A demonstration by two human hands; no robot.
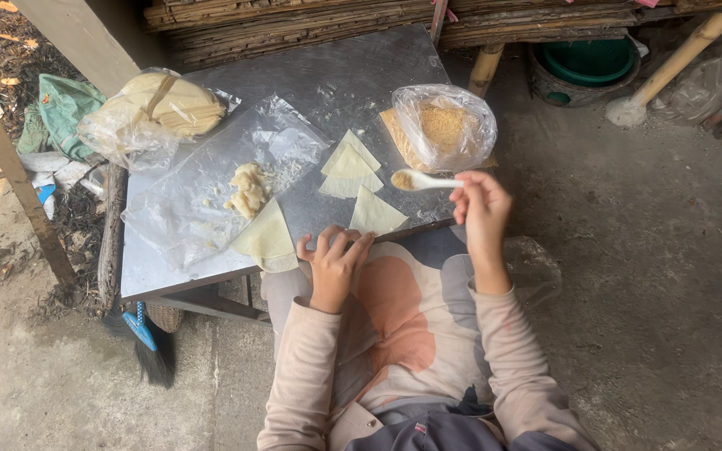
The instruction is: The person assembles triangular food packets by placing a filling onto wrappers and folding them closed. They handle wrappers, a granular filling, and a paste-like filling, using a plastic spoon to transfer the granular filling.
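My right hand (482, 213) holds a white spoon (424, 179) by its handle, its bowl heaped with brown crumbly filling, above the metal table (353, 75). My left hand (334, 260) rests on the table's near edge, fingertips touching a pale triangular wrapper (375, 215). Two more triangular wrappers (350, 167) lie overlapped just beyond it. A clear bag of the brown filling (444, 125) stands open behind the spoon.
A clear plastic sheet (202, 192) carries pale dough lumps (246, 190) and another wrapper (267, 238). A bagged stack of wrappers (156, 108) sits at the table's far left. A green basin (588, 60), bamboo poles and a small broom (148, 338) stand around on the concrete floor.
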